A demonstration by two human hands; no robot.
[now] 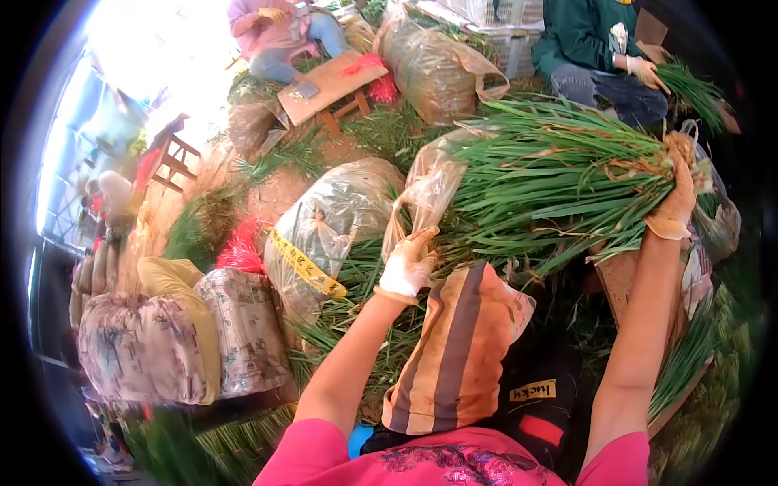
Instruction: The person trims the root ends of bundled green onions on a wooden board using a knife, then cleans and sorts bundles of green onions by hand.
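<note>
My right hand, in a pale glove, grips a large bunch of chives by the root end. Its long green leaves spread to the left, with some dry brown strands among them. My left hand, also gloved, is beside a clear plastic bag, fingers partly stretched out, and I see nothing held in it. Loose chives lie under and around that hand. Over my lap lies an orange and brown striped cloth.
A stuffed plastic bag with yellow tape stands left of my hand. Farther off are a small wooden bench, another full bag and white crates. Several people sit around; one in green holds chives.
</note>
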